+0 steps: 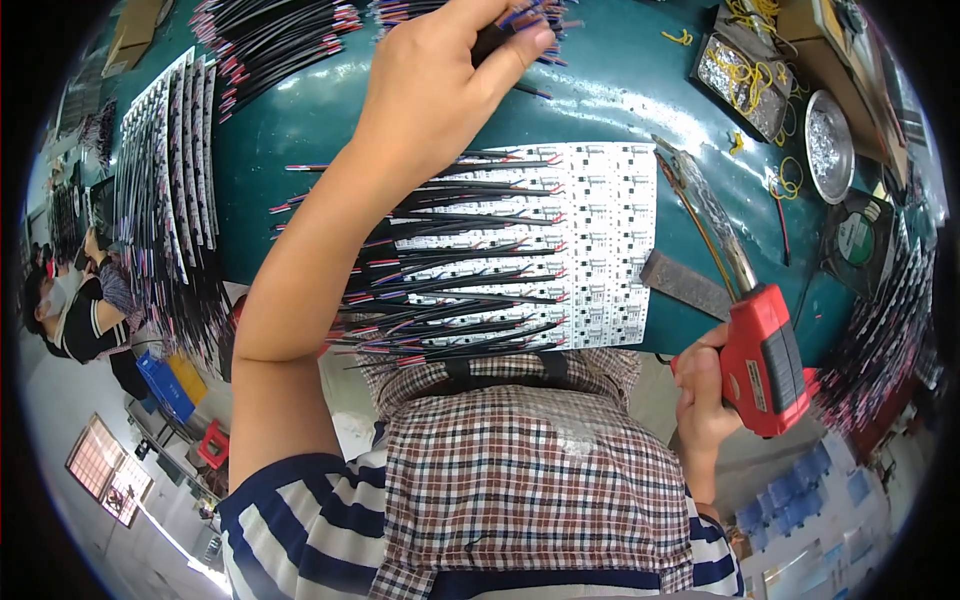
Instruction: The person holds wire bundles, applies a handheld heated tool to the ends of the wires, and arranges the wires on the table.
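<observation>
My left hand (pixel 430 90) reaches across to the far side of the bench, its fingers closed round several short black cables (pixel 495 38) with red and blue wire ends. On the right, my right hand (pixel 708 405) grips a red soldering gun (pixel 765 360). The gun's long tip and a thin solder feed tube point away, beside a white circuit board panel (pixel 612 235). Rows of black cables (pixel 480 245) lie over the panel's left part, with their red ends along its middle. A flat grey bar (pixel 685 287) touches the panel's right edge.
Piles of black cables (pixel 290 45) lie at the far left, near upright wired panels (pixel 170 150). At the far right are a metal tray with yellow wire (pixel 740 85), a round metal dish (pixel 828 145) and a solder reel (pixel 857 240). Another person (pixel 95 300) sits left.
</observation>
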